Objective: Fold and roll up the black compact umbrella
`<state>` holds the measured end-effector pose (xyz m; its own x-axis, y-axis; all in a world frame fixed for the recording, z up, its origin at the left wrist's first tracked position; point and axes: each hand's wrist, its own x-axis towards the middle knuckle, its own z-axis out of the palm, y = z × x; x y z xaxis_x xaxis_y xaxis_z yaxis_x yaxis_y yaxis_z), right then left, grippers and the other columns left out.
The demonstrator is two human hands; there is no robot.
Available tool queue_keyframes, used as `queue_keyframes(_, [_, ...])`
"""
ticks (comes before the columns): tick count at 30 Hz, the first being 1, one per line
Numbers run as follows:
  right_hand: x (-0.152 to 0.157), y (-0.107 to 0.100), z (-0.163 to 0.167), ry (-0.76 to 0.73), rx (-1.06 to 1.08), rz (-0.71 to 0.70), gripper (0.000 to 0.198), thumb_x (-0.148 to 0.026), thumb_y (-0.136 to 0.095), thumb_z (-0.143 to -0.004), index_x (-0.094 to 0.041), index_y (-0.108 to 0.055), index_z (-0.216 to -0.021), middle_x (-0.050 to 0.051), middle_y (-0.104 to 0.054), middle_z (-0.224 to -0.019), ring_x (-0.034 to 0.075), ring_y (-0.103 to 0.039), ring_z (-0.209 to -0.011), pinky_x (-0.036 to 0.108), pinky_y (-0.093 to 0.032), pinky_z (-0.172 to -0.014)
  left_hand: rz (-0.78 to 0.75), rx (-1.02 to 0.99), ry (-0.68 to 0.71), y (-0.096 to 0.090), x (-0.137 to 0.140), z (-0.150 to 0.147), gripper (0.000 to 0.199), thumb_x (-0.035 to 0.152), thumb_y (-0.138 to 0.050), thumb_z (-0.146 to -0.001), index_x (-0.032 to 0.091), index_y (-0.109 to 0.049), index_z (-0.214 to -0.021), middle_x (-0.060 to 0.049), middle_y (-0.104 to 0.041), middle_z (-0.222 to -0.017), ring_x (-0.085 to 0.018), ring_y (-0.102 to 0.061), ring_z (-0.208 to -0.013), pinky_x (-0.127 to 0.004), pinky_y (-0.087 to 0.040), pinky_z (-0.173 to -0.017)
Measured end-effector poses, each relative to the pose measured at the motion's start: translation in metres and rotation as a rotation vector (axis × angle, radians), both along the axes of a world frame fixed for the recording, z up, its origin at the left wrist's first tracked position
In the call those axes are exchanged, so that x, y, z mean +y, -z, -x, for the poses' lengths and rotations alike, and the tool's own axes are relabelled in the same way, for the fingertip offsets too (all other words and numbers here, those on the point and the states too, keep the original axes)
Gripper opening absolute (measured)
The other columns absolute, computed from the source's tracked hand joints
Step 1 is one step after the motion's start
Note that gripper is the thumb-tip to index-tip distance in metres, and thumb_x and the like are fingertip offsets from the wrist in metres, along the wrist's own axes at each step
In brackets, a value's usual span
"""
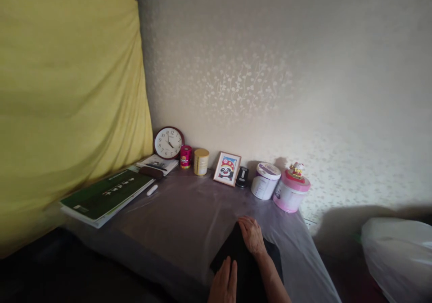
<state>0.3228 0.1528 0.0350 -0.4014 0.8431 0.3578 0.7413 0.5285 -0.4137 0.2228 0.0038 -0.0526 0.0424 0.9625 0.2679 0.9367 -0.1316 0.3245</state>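
A black piece of what looks like cloth (pixel 248 273) lies on the near right part of the table; its near end runs out of view. My right hand (pixel 251 235) rests over its far edge, fingers stretched out and palm down. At the left side of the cloth is my left hand (pixel 223 281), its fingers straight and laid close together. Neither hand appears to grip anything. The underside of both hands is hidden.
The grey-covered table (pixel 175 217) meets a patterned wall. Along its back stand a clock (pixel 169 142), a pink can (pixel 186 157), a yellow-lidded tin (pixel 201 162), a panda picture frame (pixel 227 169), a black stapler-like object (pixel 242 177) and two round tubs. Green books (pixel 108 194) lie left.
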Motion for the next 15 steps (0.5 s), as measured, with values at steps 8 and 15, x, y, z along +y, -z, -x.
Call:
queue_keyframes(8, [0.001,0.01,-0.051,0.364,0.246,0.118,0.045,-0.039,-0.032,-0.082,-0.013,-0.06,-0.106,0.014,-0.066,-0.109,0.024,-0.06,-0.104,0.036,-0.043,-0.092,0.081,-0.021,0.034,-0.013,-0.001,0.004,0.067,-0.006,-0.031,-0.076,0.021,-0.028,-0.137,-0.01,-0.038,-0.141,-0.022,-0.038,-0.128,-0.034,-0.04,-0.102])
queue_keyframes(15, [-0.057,0.018,-0.117,0.644,0.232,0.193,0.044,-0.046,-0.03,-0.081,-0.018,-0.061,-0.096,0.012,-0.07,-0.091,0.025,-0.065,-0.086,0.033,-0.047,-0.075,0.117,-0.064,0.114,-0.039,-0.023,0.012,0.096,-0.002,-0.045,-0.054,0.009,-0.008,-0.142,-0.015,-0.015,-0.15,-0.025,-0.021,-0.136,-0.036,-0.03,-0.109])
